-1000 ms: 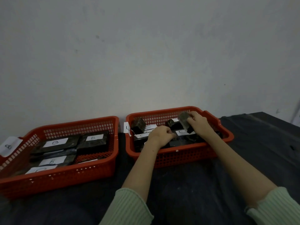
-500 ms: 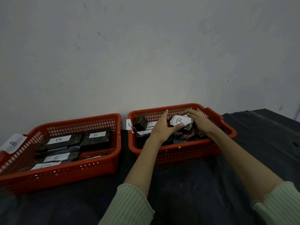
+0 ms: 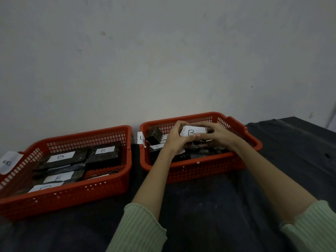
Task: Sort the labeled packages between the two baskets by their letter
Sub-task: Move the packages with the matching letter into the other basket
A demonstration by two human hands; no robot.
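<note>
Right of centre in the frame, above the right basket (image 3: 203,171): a dark wrapped package (image 3: 195,132), white paper label facing the camera, hand-drawn "B" on it. Gripped from both ends: left hand (image 3: 175,138) curled round its left end, thumb below and fingers over the top; right hand (image 3: 217,134) curled round its right end the same way. Held clear of the other dark packages lying in that basket.

Below it, more dark packages in a loose heap, one small block (image 3: 154,134) standing tilted at the basket's upper left corner, white labels partly hidden behind the left hand, letters not readable there. On the basket's left rim, a white tag (image 3: 141,140) with a mark that cannot be made out.

Lower left of the frame: a second red basket (image 3: 72,195) with flat dark packages laid side by side, four labels reading "B" (image 3: 103,150). A white tag (image 3: 8,161) on its left rim, also "B".

Both baskets side by side, close but apart, on a dark cloth-covered surface (image 3: 209,215). Behind, across the whole upper frame, a plain pale wall (image 3: 163,60) with faint marks. Pale green ribbed sleeves (image 3: 140,231) at the bottom edge.
</note>
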